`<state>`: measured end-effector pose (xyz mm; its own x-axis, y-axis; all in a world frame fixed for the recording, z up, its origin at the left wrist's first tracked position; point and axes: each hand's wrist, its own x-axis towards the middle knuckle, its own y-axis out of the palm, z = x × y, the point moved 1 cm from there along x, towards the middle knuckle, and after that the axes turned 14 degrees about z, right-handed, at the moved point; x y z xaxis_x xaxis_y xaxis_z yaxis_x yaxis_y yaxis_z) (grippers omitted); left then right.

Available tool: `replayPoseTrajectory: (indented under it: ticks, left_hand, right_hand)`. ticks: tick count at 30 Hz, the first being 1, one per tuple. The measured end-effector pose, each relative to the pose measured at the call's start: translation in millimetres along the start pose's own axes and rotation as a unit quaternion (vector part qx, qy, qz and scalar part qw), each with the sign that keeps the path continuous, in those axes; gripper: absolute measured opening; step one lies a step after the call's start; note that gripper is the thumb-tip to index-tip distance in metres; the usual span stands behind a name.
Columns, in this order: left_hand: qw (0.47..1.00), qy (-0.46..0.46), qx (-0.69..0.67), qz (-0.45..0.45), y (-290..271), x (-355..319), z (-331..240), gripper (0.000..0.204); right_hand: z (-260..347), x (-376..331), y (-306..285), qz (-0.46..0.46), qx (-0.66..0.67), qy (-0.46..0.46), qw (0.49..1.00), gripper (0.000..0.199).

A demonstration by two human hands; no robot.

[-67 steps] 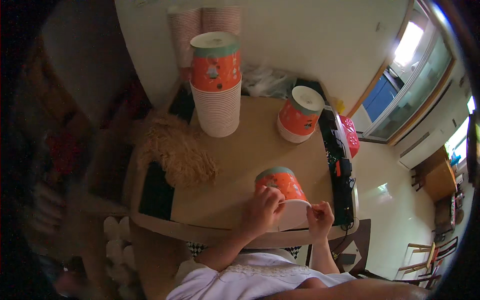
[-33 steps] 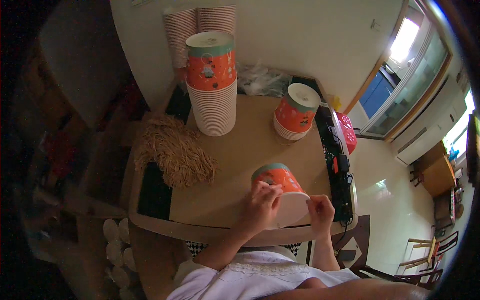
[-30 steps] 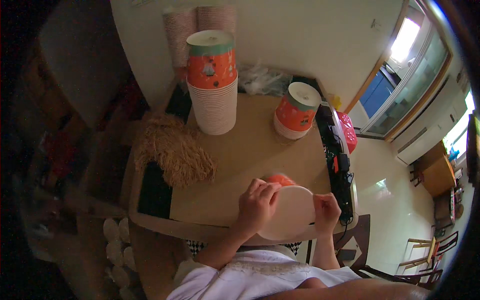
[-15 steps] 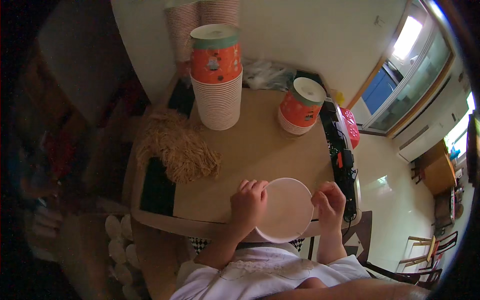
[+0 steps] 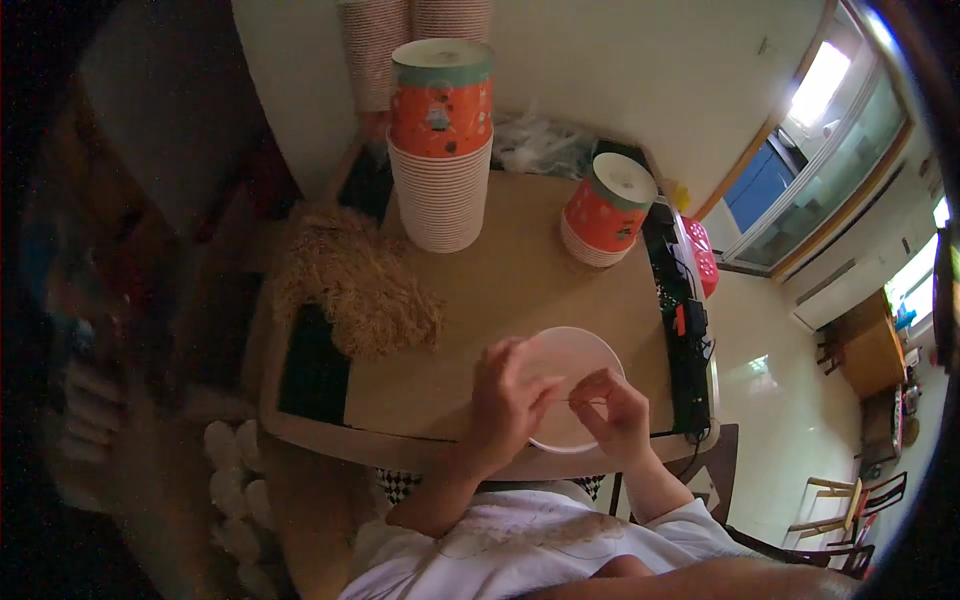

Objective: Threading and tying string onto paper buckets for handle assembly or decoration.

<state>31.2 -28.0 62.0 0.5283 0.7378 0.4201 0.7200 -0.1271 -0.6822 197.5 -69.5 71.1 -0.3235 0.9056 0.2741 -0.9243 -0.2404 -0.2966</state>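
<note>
At the front edge of the table point(image 5: 340, 432) is a tub point(image 5: 567, 352); before its mouth (which they partly hide) the left hand point(image 5: 505, 400) and right hand point(image 5: 615, 412) pinch a strand point(image 5: 563, 401). Fibre point(image 5: 360, 290) lies by the left edge, a short stack point(image 5: 605, 220) near the back right corner.

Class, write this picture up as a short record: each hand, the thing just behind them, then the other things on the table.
Left hand: fingertips at a thin strand; exact grip unclear
Right hand: fingertips pinched on the thin strand
Paper bucket: behind the hands, open mouth toward the camera
Table, back: tall stack of upside-down buckets; short stack to its right
Table, left: pile of tan strands
</note>
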Motion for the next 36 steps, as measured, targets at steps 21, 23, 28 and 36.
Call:
replayPoseTrajectory:
  ticks: [21, 23, 28, 36]
  left_hand:
    - [0.972, -0.177, -0.053, -0.149, -41, -1, 44, 0.018]
    - [0.971, -0.198, -0.094, -0.098, -17, 2, 34, 0.019]
    - [0.978, -0.176, -0.106, -0.037, 23, 12, 29, 0.017]
    - [0.981, -0.163, -0.104, -0.015, 34, 4, 30, 0.023]
  right_hand:
    - [0, -24, -52, -0.171, 0.267, -0.066, 0.946, 0.012]
    - [0, -19, -42, -0.175, 0.296, -0.050, 0.938, 0.013]
    - [-14, 9, -30, -0.083, 0.220, 0.114, 0.965, 0.013]
    - [-31, 29, -25, 0.016, 0.296, 0.222, 0.929, 0.008]
